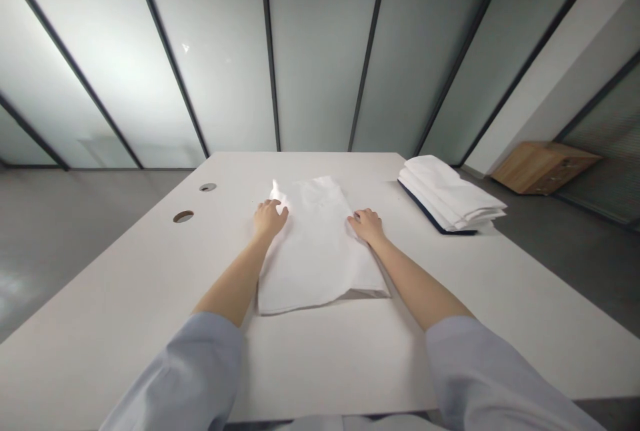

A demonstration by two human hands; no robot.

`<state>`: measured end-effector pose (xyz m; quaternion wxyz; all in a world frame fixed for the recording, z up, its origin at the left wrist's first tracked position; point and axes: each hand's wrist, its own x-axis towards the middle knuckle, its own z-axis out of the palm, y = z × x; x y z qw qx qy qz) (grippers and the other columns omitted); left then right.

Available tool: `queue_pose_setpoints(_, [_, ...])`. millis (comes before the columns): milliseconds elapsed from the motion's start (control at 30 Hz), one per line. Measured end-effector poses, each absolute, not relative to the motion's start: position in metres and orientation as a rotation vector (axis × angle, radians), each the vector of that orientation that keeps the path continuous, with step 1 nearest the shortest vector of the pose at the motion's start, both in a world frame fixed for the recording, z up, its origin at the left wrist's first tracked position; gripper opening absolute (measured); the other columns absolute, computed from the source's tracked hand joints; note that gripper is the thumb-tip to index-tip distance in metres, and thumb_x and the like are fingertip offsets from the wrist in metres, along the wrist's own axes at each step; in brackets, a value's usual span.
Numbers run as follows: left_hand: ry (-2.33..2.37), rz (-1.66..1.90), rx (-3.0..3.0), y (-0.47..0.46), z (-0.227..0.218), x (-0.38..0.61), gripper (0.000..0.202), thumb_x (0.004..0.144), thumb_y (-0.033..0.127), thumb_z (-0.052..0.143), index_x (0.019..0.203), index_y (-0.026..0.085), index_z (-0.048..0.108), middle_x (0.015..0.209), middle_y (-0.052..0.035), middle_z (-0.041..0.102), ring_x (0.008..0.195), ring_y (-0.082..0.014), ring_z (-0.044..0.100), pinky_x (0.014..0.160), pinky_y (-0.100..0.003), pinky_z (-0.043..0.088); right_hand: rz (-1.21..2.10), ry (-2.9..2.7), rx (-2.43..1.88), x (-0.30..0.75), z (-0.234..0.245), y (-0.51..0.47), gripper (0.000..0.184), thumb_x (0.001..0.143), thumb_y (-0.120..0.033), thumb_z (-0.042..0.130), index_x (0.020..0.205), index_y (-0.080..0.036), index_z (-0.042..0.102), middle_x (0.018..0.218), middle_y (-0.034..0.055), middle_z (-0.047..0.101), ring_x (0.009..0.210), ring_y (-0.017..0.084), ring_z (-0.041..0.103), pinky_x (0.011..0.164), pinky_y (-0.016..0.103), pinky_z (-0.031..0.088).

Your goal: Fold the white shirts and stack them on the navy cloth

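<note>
On my feed, the left hand (270, 219) and right hand (367, 227) lie open on opposite edges of the white cloth (315, 251), nothing pinched as far as I can tell (glare there). The cloth sits mid white table (150, 284). Farther right: folded white stack (447, 194), then low wooden cabinet (543, 167) on the floor.

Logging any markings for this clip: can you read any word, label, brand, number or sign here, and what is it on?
None can be read: the white cloth, left hand, right hand, stack of folded white towels, white table and wooden cabinet show no legible text.
</note>
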<state>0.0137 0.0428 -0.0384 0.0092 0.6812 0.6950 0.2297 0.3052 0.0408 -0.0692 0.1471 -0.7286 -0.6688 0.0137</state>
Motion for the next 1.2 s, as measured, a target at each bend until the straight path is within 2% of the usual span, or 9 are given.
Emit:
queue_pose_setpoints(167, [2.293,0.425,1.936,0.041,-0.049,-0.006,0.063,0.083,0.061,0.044,0.118,0.012,0.062,0.130,-0.0195,0.056,0.126,-0.0370,0.044,0.101,-0.047,0.035,0.094,-1.879,-2.141,0.304,-0.066,0.040,0.039,0.091,-0.045,0.044,0.108,-0.021,0.070,0.118,0.0120,0.061,0.110,0.029,0.053,0.092,0.038,0.039])
queue_pose_setpoints(300, [2.149,0.379,2.021,0.042,-0.057,0.000,0.068,0.083,0.065,0.042,0.127,0.015,0.057,0.143,-0.0166,0.046,0.135,-0.0340,0.036,0.109,-0.045,0.026,0.135,-1.875,-2.118,0.301,-0.068,0.040,0.035,0.088,-0.043,0.048,0.107,-0.021,0.068,0.118,0.0111,0.062,0.110,0.028,0.054,0.091,0.037,0.040])
queue_pose_setpoints(433, [1.917,0.505,2.075,0.047,-0.060,0.003,0.060,0.083,0.059,0.050,0.127,0.019,0.056,0.139,-0.0141,0.052,0.132,-0.0309,0.041,0.108,-0.043,0.030,0.285,-1.792,-2.011,0.301,-0.069,0.043,0.030,0.087,-0.036,0.049,0.106,-0.019,0.065,0.109,0.0099,0.066,0.103,0.025,0.058,0.087,0.034,0.043])
queue_pose_setpoints(600, [1.455,0.884,1.714,0.048,-0.061,0.007,0.052,0.079,0.044,0.064,0.123,0.019,0.053,0.121,-0.0135,0.065,0.110,-0.0269,0.061,0.094,-0.039,0.046,0.491,-1.629,-1.750,0.303,-0.073,0.049,0.025,0.088,-0.036,0.046,0.101,-0.020,0.060,0.096,0.0054,0.069,0.093,0.020,0.062,0.081,0.029,0.045])
queue_pose_setpoints(733, [1.192,1.094,1.279,0.046,-0.062,0.015,0.061,0.078,0.033,0.068,0.131,0.020,0.040,0.104,-0.0100,0.069,0.087,-0.0203,0.068,0.080,-0.036,0.053,0.685,-1.492,-1.663,0.302,-0.076,0.050,0.026,0.086,-0.039,0.048,0.101,-0.021,0.058,0.090,0.0032,0.069,0.085,0.018,0.063,0.076,0.027,0.048])
queue_pose_setpoints(867, [1.165,1.192,1.048,0.047,-0.059,0.015,0.071,0.073,0.025,0.073,0.135,0.022,0.037,0.109,-0.0099,0.066,0.086,-0.0188,0.068,0.077,-0.033,0.056,0.913,-1.352,-1.619,0.303,-0.075,0.049,0.029,0.078,-0.035,0.052,0.103,-0.020,0.057,0.087,0.0025,0.068,0.075,0.017,0.063,0.066,0.026,0.049])
queue_pose_setpoints(1000, [1.231,1.197,0.892,0.050,-0.056,0.010,0.080,0.070,0.023,0.074,0.138,0.023,0.034,0.110,-0.0103,0.067,0.087,-0.0218,0.069,0.074,-0.035,0.058,0.971,-1.238,-1.591,0.305,-0.072,0.049,0.033,0.073,-0.033,0.053,0.101,-0.019,0.059,0.084,0.0031,0.069,0.074,0.019,0.064,0.064,0.027,0.049])
queue_pose_setpoints(1100, [1.233,1.210,0.872,0.051,-0.055,0.003,0.068,0.076,0.025,0.066,0.138,0.018,0.038,0.109,-0.0117,0.068,0.090,-0.0232,0.069,0.075,-0.035,0.058,0.937,-1.186,-1.613,0.307,-0.070,0.050,0.033,0.073,-0.033,0.053,0.101,-0.019,0.061,0.083,0.0035,0.070,0.076,0.020,0.064,0.064,0.027,0.050])
queue_pose_setpoints(1200, [1.141,1.076,1.013,0.053,-0.053,-0.003,0.047,0.083,0.037,0.053,0.122,0.012,0.056,0.103,-0.0125,0.071,0.090,-0.0263,0.070,0.076,-0.037,0.058,0.893,-1.130,-1.648,0.309,-0.069,0.053,0.031,0.073,-0.031,0.052,0.100,-0.019,0.062,0.084,0.0034,0.070,0.077,0.020,0.064,0.063,0.026,0.049])
